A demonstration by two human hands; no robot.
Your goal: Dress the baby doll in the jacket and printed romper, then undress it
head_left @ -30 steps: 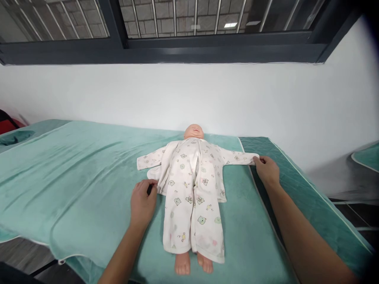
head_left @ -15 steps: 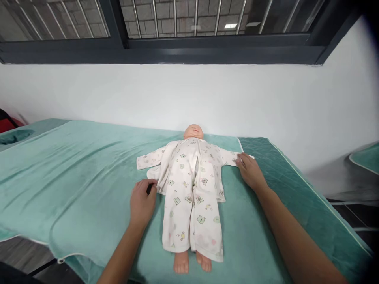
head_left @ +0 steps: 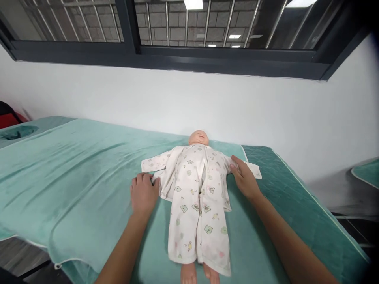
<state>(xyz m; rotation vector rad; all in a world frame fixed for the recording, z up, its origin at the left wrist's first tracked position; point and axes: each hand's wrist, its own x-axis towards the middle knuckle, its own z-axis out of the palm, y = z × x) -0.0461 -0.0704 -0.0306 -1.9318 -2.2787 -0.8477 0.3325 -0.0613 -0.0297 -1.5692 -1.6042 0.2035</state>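
A baby doll (head_left: pixel 199 137) lies on its back on the bed, head toward the wall and bare feet toward me. It is covered by a white baby shirt (head_left: pixel 185 161) with small animal prints, arms spread, and matching baby trousers (head_left: pixel 183 221). My left hand (head_left: pixel 145 193) is beside the shirt's left edge, fingers curled and thumb close to the index finger, apparently on the cloth; the fingertips are partly hidden. My right hand (head_left: pixel 245 179) lies over the right sleeve (head_left: pixel 255 170), fingers stretched out, thumb apart, near the doll's upper arm.
A light green sheet (head_left: pixel 74 169) covers the bed, with a darker green quilted cover (head_left: pixel 296 205) at the right. Behind the bed rises a white wall (head_left: pixel 148 98) below a dark window frame (head_left: pixel 222 65). A red and black object (head_left: pixel 7 116) stands far left.
My right hand has slid inward along the sleeve, from near the cuff toward the upper arm. My left hand stays by the shirt's edge. The camera view has shifted slightly.
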